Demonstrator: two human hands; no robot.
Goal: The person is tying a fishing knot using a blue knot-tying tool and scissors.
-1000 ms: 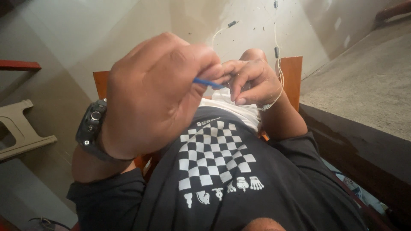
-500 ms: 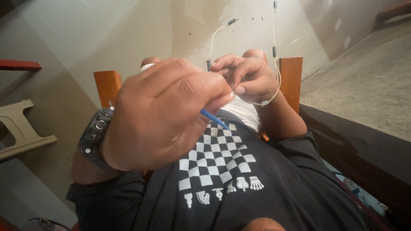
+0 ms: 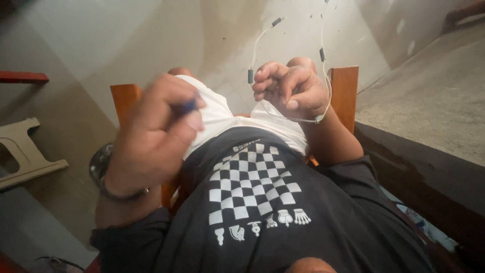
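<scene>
The thin white wire with small dark cylindrical beads along it [image 3: 323, 76] hangs in front of the person's lap, and its lower part loops around the right hand [image 3: 293, 91]. One strand runs down the outer side of that hand and curves under the wrist, where a small pale joint sits; another strand, carrying a dark bead, comes down just beside the knuckles. The right hand is curled narrow, fingers folded in toward the palm and the thumb pressed against them, pinching the wire near the fingertips.

The left hand [image 3: 156, 131] is well apart from the wire, lower and to the side, blurred. It is closed into a loose fist around a small blue pen-like tool [image 3: 188, 106], of which only a short blue tip shows between thumb and forefinger. A dark round wristwatch [image 3: 101, 169] sits on the left wrist.

Under both hands lie the white shorts [image 3: 222, 114] and, nearer the camera, the black shirt with a white chequerboard print [image 3: 252, 187] and a row of small white figures below it. The person sits on an orange-brown wooden chair [image 3: 346, 91], whose posts rise on either side of the legs. Beyond is a pale tiled floor [image 3: 151, 40]. A rough grey concrete ledge [image 3: 434, 101] runs along the right-hand side, and a beige plastic frame [image 3: 25, 151] stands at the other edge.
</scene>
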